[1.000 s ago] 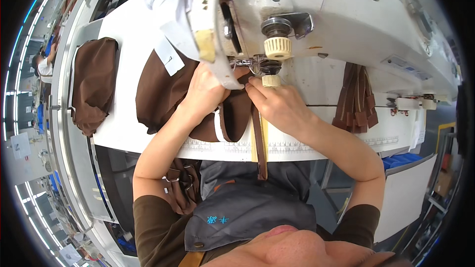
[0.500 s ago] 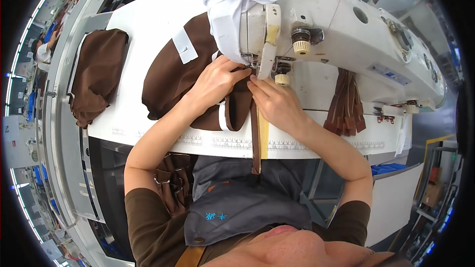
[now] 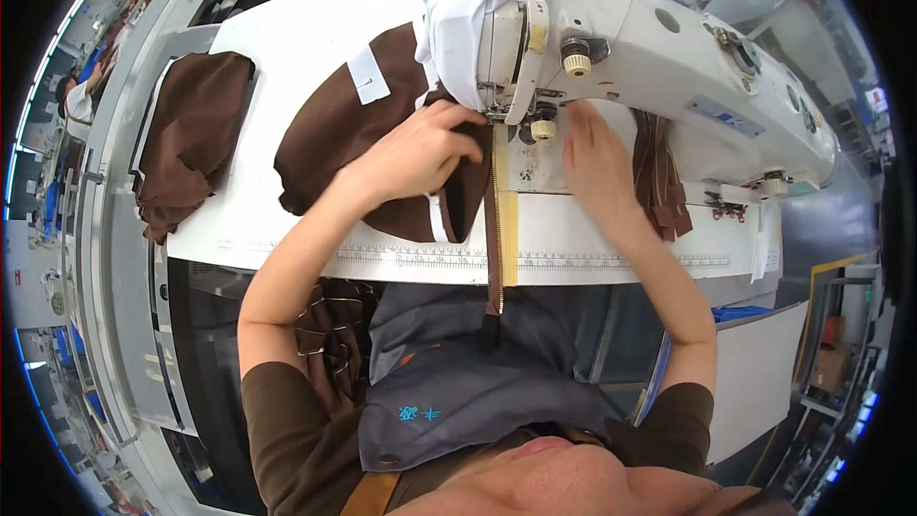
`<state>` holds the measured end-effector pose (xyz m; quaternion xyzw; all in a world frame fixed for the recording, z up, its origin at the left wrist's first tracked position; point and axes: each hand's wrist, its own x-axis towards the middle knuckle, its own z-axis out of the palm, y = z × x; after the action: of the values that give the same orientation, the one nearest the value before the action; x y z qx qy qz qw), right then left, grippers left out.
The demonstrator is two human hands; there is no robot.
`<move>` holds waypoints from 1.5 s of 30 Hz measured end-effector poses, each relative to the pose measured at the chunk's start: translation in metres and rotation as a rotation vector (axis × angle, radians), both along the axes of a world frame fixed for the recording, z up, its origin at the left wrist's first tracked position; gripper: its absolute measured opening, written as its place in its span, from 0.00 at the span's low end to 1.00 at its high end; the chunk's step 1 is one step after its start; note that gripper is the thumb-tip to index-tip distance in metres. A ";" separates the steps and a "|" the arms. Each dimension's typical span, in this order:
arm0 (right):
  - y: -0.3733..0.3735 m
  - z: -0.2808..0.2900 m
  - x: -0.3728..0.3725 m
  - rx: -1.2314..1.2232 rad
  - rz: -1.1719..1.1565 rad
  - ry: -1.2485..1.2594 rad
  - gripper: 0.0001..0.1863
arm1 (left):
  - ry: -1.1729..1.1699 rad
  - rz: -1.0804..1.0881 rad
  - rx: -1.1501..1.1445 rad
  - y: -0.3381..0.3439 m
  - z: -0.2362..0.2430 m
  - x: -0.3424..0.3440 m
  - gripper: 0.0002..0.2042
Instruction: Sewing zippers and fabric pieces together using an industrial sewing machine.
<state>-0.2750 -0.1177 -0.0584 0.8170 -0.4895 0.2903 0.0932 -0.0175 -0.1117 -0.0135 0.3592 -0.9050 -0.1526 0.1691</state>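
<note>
A brown fabric piece (image 3: pixel 330 143) with a white paper tag (image 3: pixel 368 75) pinned on it lies left of the sewing machine's needle area. Beside the presser foot my left hand (image 3: pixel 420 151) curls closed on this fabric, thumb toward the needle. A brown zipper with metal teeth (image 3: pixel 494 220) runs from under the presser foot down over the table's front edge. Off the cloth, my right hand (image 3: pixel 597 158) is open beneath the sewing machine's arm (image 3: pixel 650 57), fingers stretched away from me. Its fingertips are partly blurred. White cloth (image 3: pixel 454 29) drapes over the machine's head.
A folded brown fabric stack (image 3: pixel 196 134) lies at the table's left. Right of my right hand hang brown zipper strips (image 3: pixel 659 177), with small red-handled snips (image 3: pixel 726 205) beyond. A ruler strip (image 3: pixel 420 257) and yellow tape (image 3: pixel 510 239) mark the front of the table.
My right hand has left the zipper and moved right, under the machine's arm. My left hand stays by the presser foot, its thumb now away from the zipper. The view has shifted slightly.
</note>
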 end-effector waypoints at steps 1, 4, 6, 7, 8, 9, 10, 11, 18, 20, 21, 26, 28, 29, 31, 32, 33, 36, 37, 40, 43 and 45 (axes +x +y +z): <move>0.019 -0.002 0.000 -0.012 0.090 0.001 0.18 | 0.037 -0.082 0.056 0.009 0.007 0.011 0.09; 0.096 -0.004 0.005 0.236 0.515 -0.040 0.21 | -0.219 -0.236 0.286 0.038 0.042 0.026 0.09; 0.128 0.006 0.019 0.304 0.698 -0.021 0.18 | -0.417 -0.173 0.415 0.031 0.051 0.033 0.09; 0.128 -0.001 0.018 0.304 0.698 -0.025 0.18 | -0.267 -0.145 0.283 0.020 0.053 0.046 0.10; 0.129 -0.013 0.015 0.198 0.698 -0.029 0.16 | -0.119 0.057 0.275 0.008 0.068 0.052 0.06; 0.132 -0.018 0.014 0.091 0.705 -0.035 0.15 | 0.009 0.341 0.296 0.005 0.097 0.054 0.05; 0.132 -0.015 0.016 0.090 0.714 -0.039 0.15 | 0.187 0.447 0.222 -0.001 0.113 0.066 0.05; 0.130 -0.010 0.017 0.056 0.732 -0.014 0.15 | 0.187 0.415 0.120 0.005 0.123 0.066 0.06; 0.129 -0.002 0.008 0.018 0.820 0.103 0.14 | 0.123 -0.241 0.045 0.114 0.028 -0.008 0.08; 0.127 -0.001 0.010 -0.002 0.827 0.118 0.12 | 0.188 -0.160 0.111 0.128 -0.002 -0.014 0.05; 0.125 -0.002 0.011 0.002 0.821 0.090 0.11 | 0.222 -0.153 0.100 0.128 -0.010 -0.014 0.05; 0.109 -0.002 0.015 0.006 0.792 0.077 0.09 | 0.216 -0.094 0.074 0.112 -0.005 -0.011 0.09; 0.104 -0.007 0.018 0.044 0.763 0.014 0.09 | 0.258 -0.107 -0.003 0.104 -0.008 -0.011 0.08; 0.101 -0.008 0.019 0.042 0.766 0.022 0.09 | 0.233 -0.115 -0.043 0.099 -0.013 -0.011 0.06; 0.096 -0.008 0.022 0.108 0.728 -0.058 0.10 | 0.236 -0.116 -0.079 0.090 -0.018 -0.011 0.06; 0.093 -0.007 0.024 0.108 0.731 -0.054 0.10 | 0.232 -0.119 -0.108 0.087 -0.021 -0.011 0.05; 0.090 -0.007 0.026 0.121 0.717 -0.067 0.10 | 0.218 -0.121 -0.138 0.083 -0.024 -0.010 0.05; 0.078 -0.002 0.028 0.141 0.694 -0.085 0.09 | 0.199 -0.127 -0.177 0.071 -0.028 -0.009 0.05; 0.074 -0.001 0.029 0.146 0.684 -0.091 0.08 | 0.223 -0.123 -0.199 0.066 -0.030 -0.010 0.04; 0.066 -0.002 0.030 0.122 0.629 -0.001 0.08 | 0.177 -0.124 -0.241 0.055 -0.035 -0.008 0.03; 0.056 -0.002 0.034 0.018 0.585 0.032 0.06 | 0.179 -0.125 -0.282 0.041 -0.040 -0.007 0.04; 0.048 -0.003 0.036 0.016 0.572 0.044 0.06 | 0.177 -0.126 -0.307 0.031 -0.042 -0.006 0.05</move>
<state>-0.2394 -0.0694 -0.0612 0.9286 -0.2395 0.2833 0.0117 -0.0233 -0.0805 -0.0558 0.2572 -0.9200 -0.0540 0.2908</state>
